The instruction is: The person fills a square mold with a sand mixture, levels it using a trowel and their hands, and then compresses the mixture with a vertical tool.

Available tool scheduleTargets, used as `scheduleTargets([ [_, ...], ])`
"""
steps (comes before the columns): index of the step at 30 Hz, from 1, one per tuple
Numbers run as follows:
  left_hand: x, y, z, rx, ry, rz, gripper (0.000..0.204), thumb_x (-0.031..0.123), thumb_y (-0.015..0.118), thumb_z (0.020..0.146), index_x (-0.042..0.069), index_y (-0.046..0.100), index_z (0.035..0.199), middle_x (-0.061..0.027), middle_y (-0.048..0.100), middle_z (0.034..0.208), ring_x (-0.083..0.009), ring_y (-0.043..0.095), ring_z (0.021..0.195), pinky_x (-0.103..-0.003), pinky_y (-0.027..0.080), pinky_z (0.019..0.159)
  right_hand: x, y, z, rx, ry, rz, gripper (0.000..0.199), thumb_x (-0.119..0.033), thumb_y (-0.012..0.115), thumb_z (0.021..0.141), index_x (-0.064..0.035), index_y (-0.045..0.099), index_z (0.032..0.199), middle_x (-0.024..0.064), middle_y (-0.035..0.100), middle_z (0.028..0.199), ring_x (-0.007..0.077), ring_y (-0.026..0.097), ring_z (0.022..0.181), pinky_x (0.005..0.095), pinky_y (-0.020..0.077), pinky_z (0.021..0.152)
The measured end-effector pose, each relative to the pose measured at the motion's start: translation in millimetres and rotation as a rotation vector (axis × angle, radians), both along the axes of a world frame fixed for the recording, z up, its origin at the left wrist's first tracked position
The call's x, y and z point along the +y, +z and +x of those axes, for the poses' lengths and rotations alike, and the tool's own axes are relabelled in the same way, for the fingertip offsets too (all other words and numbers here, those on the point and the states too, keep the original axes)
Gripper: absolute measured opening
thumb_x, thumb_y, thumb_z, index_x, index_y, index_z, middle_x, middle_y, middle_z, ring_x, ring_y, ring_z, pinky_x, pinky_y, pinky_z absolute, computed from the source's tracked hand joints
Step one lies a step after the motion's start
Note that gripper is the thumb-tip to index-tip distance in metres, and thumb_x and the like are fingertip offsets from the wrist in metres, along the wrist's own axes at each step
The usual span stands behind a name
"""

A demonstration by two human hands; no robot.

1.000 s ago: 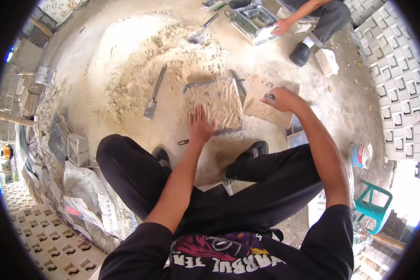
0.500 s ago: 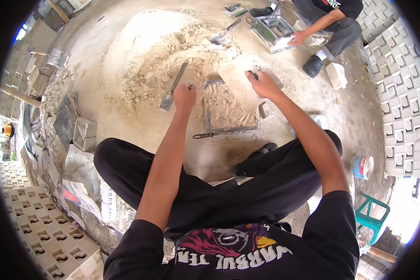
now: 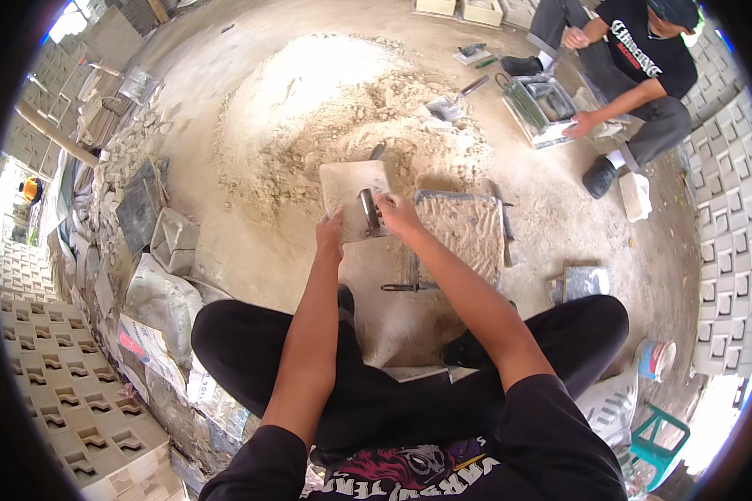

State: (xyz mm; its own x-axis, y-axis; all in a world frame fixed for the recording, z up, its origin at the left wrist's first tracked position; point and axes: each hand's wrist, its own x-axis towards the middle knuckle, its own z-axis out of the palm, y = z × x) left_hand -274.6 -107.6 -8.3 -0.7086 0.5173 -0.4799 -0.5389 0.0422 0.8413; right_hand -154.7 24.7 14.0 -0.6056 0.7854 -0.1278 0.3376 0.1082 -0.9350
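Both my hands are at a flat square float point(image 3: 339, 177), a dust-coated plate with a dark tube-shaped handle point(image 3: 369, 210). My left hand point(image 3: 330, 232) is closed on its lower left edge. My right hand point(image 3: 399, 215) is closed at its right side, beside the handle; the fingertips are partly hidden. Just right of it lies a rectangular metal mould point(image 3: 501, 242), filled with a rough, ridged, sandy mix point(image 3: 464, 238). A dark handle tip point(image 3: 378, 151) pokes out beyond the float's far edge.
A pale powder heap point(image 3: 309, 92) spreads ahead, with a small shovel point(image 3: 447, 108) at its right. A co-worker sits far right, a hand point(image 3: 578, 125) on another mould point(image 3: 543, 104). Patterned blocks point(image 3: 67, 392) are stacked at left. A green stool point(image 3: 656, 447) stands lower right.
My right hand has brought the float left, from over the mould to in front of my left hand, which now holds its edge. The view has shifted; the trowel is mostly covered.
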Motion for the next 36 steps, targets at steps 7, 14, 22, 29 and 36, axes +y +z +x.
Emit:
scheduleTargets([
  [7, -32, -70, -79, -0.070, 0.352, 0.023, 0.037, 0.016, 0.061, 0.094, -0.004, 0.057, 0.124, -0.0118, 0.066, 0.108, -0.0208, 0.064, 0.092, -0.035, 0.052, 0.082, 30, -72, -65, -0.145, -0.047, -0.351, 0.032, -0.028, 0.063, 0.092, 0.0029, 0.065, 0.086, 0.0079, 0.066, 0.076, 0.0137, 0.065, 0.067, 0.0327, 0.0521, 0.061],
  [14, -49, -102, -111, 0.056, 0.323, -0.167, 0.033, 0.018, 0.063, 0.092, -0.005, 0.062, 0.116, -0.0109, 0.069, 0.102, -0.0201, 0.065, 0.089, -0.034, 0.051, 0.078, 61, -120, -137, -0.451, -0.060, 0.026, 0.041, -0.035, 0.067, 0.082, 0.0063, 0.066, 0.084, 0.0257, 0.068, 0.084, 0.0410, 0.067, 0.085, 0.0463, 0.0518, 0.076],
  [22, -36, -94, -129, 0.507, 0.277, -0.609, 0.038, 0.020, 0.063, 0.087, -0.006, 0.062, 0.115, -0.0210, 0.069, 0.096, -0.0257, 0.067, 0.086, -0.035, 0.050, 0.076, 62, -116, -149, -0.449, -0.202, 0.149, 0.044, -0.040, 0.070, 0.077, 0.0044, 0.066, 0.080, 0.0239, 0.068, 0.082, 0.0388, 0.067, 0.080, 0.0469, 0.0507, 0.073],
  [29, -20, -58, -122, 0.608, 0.106, -0.375, 0.038, 0.020, 0.060, 0.090, -0.005, 0.061, 0.119, -0.0177, 0.070, 0.101, -0.0230, 0.067, 0.090, -0.034, 0.050, 0.080, 69, -69, -130, -0.084, -0.165, 0.322, 0.038, -0.036, 0.065, 0.085, 0.0011, 0.056, 0.091, 0.0183, 0.066, 0.077, 0.0352, 0.066, 0.076, 0.0441, 0.0510, 0.069],
  [36, 20, -24, -61, 0.541, -0.042, -0.238, 0.034, 0.021, 0.059, 0.091, -0.002, 0.063, 0.117, -0.0130, 0.070, 0.100, -0.0167, 0.065, 0.090, -0.029, 0.050, 0.078, 52, 87, -53, 0.300, -0.228, 0.106, 0.045, -0.031, 0.057, 0.097, -0.0052, 0.048, 0.061, 0.0014, 0.049, 0.052, 0.0123, 0.047, 0.043, 0.0307, 0.0381, 0.044],
])
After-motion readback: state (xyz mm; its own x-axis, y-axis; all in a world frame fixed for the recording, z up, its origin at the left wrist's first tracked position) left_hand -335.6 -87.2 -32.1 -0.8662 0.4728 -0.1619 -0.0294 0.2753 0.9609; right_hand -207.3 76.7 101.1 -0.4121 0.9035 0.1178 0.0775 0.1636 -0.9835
